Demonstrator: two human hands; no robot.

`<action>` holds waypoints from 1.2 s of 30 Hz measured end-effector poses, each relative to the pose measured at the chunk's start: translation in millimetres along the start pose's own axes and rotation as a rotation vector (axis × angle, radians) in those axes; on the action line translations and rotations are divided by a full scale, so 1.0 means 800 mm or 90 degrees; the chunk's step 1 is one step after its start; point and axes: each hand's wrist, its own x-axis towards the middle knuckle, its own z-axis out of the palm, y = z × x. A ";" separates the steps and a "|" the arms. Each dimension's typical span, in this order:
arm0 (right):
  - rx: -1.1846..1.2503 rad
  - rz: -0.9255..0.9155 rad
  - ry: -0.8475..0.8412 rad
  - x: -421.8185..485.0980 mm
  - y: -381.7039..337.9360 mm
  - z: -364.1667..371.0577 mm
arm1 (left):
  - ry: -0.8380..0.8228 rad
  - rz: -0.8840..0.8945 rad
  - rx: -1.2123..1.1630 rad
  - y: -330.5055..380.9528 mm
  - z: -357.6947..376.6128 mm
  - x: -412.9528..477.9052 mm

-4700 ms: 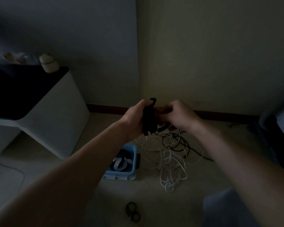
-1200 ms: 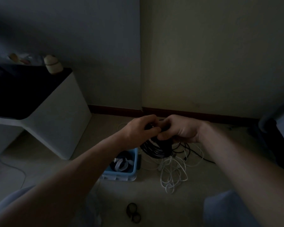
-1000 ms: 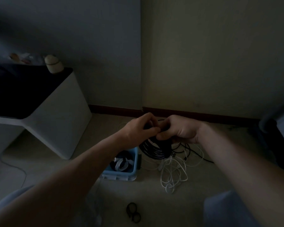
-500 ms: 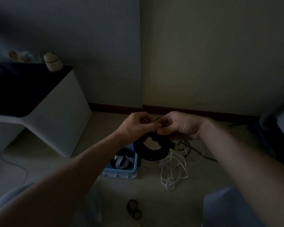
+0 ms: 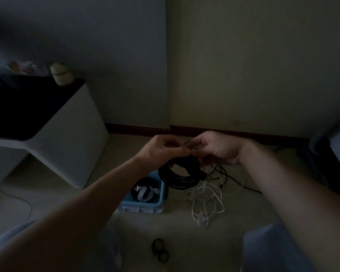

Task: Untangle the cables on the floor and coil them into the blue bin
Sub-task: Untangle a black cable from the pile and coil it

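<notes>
Lying loose on the floor, the white cables sit just beside the bin, which holds a white coil. Above, the black coil hangs from both hands, probably so its end can be secured. Left hand and right hand pinch its top, fingertips meeting, wrists raised toward the wall corner.

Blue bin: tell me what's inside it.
A coiled white cable lies in the bin, over something dark, maybe a black cable. The left forearm covers the bin's left part; the held black coil hides its far right corner.
</notes>
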 end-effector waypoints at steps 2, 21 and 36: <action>-0.019 -0.002 0.017 -0.002 -0.002 0.001 | -0.002 0.000 0.001 -0.001 0.000 0.000; -0.053 -0.050 0.164 -0.006 -0.018 0.026 | -0.034 -0.014 0.021 0.001 0.000 0.005; -0.087 -0.074 0.265 -0.008 -0.022 0.033 | -0.027 -0.054 -0.067 -0.008 0.003 0.006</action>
